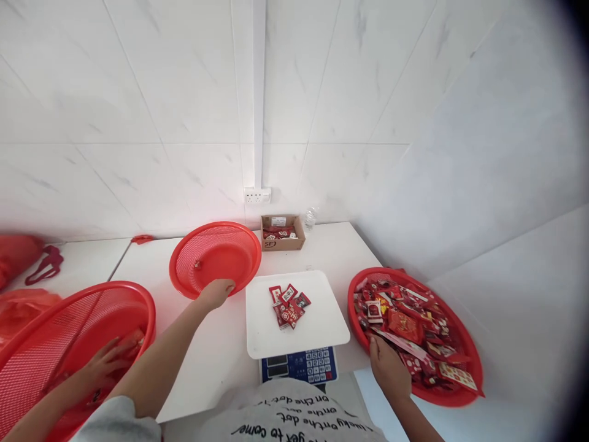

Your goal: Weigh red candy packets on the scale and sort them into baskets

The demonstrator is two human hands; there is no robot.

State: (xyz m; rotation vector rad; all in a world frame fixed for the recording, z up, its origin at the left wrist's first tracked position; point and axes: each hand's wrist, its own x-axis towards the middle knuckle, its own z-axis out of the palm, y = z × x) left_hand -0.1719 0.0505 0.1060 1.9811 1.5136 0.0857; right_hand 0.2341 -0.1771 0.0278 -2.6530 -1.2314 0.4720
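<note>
My left hand (216,293) reaches forward and its fingers curl over the near rim of a shallow red mesh basket (230,242) that holds one small piece. My right hand (385,363) grips the near-left rim of another red basket (469,380), which is full of red snack packets (409,322). Between the two hands stands a scale with a white weighing plate (317,331). Several red packets (289,305) lie on that plate. The blue keypad (304,365) faces me.
A co-worker's hand (108,361) reaches into a large red basket (27,344) at lower left. A cardboard box (282,233) with packets and a water bottle (310,218) stand by the wall. Red bags (27,258) lie at far left. A wall socket (257,196) is behind.
</note>
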